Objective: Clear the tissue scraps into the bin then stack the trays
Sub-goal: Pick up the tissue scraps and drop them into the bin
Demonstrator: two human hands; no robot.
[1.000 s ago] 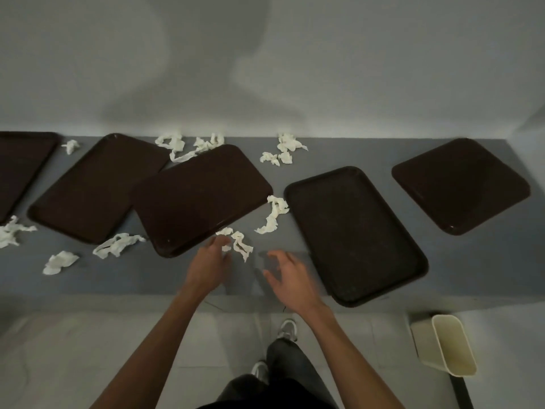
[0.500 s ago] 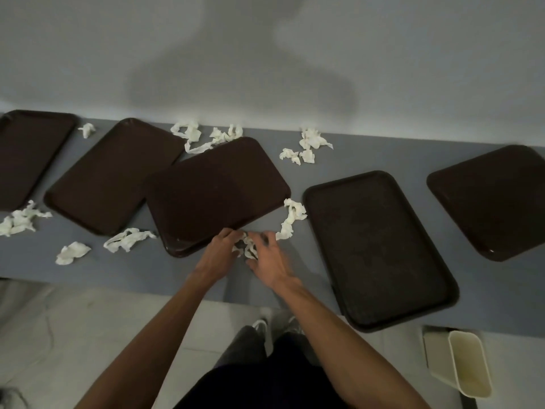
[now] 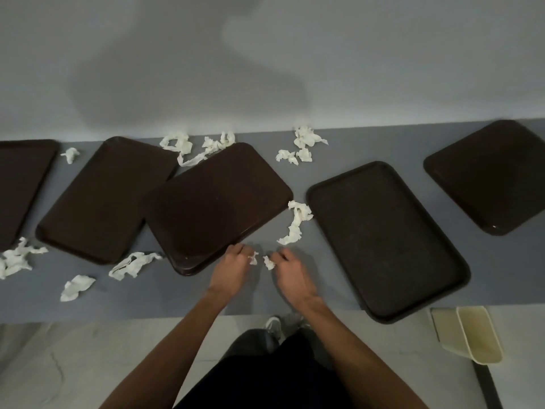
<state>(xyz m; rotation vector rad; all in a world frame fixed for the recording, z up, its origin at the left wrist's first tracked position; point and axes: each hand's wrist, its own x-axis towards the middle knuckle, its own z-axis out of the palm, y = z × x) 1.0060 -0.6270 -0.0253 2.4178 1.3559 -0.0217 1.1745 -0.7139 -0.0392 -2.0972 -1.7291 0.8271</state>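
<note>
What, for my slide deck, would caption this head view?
Left hand and right hand each pinch a tissue scrap over a grey counter of dark trays, bin nearby.

Where our view falls short
The leftmost tray [image 3: 20, 184] and a tissue clump [image 3: 14, 259] run off the left edge, the rightmost tray [image 3: 495, 175] off the right. The left hand [image 3: 233, 271] and right hand [image 3: 292, 274] curl over the left scrap [image 3: 253, 258] and right scrap [image 3: 268, 262]; we cannot tell their full extent.
</note>
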